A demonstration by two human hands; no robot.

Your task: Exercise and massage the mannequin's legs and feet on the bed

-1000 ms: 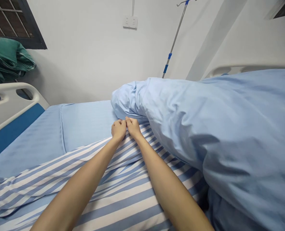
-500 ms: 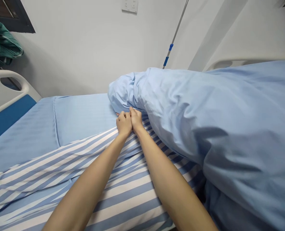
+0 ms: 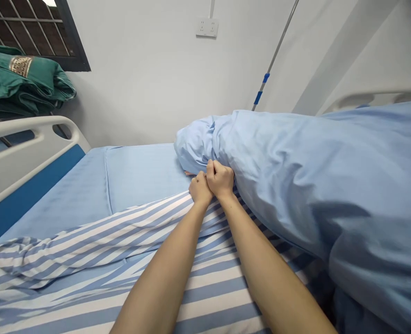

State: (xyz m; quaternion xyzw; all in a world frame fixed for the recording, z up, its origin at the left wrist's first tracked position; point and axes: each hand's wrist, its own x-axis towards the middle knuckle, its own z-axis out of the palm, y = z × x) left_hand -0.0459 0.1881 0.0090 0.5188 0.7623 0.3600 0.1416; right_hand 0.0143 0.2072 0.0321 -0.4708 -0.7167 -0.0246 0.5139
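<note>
Head camera: striped cloth [image 3: 146, 232] is spread across the bed, below and to the left of a bunched blue quilt [image 3: 285, 153], and partly covered by it on the right. Just outside the quilt's lower edge, the left hand [image 3: 200, 189] and right hand [image 3: 220, 178] are held together, touching, above the striped cloth. Both are clenched, with fingers curled inward; whether quilt, striped cloth or something else is grasped cannot be told. Beside the left hand, a fingertip-like shape [image 3: 189, 173] is seen, too small to be identified.

As far as can be judged, the quilt is already cleared from the left part of the bed, where the pale blue sheet [image 3: 142, 164] is exposed; the right part is not uncovered, and the hands are not yet parted. How much remains to be done cannot be told.

Farther out, the bed is bounded on the left by a white end panel [image 3: 52, 153]. Beyond are seen folded green fabric [image 3: 34, 83], a wall socket [image 3: 207, 28] and a metal pole [image 3: 281, 41].
</note>
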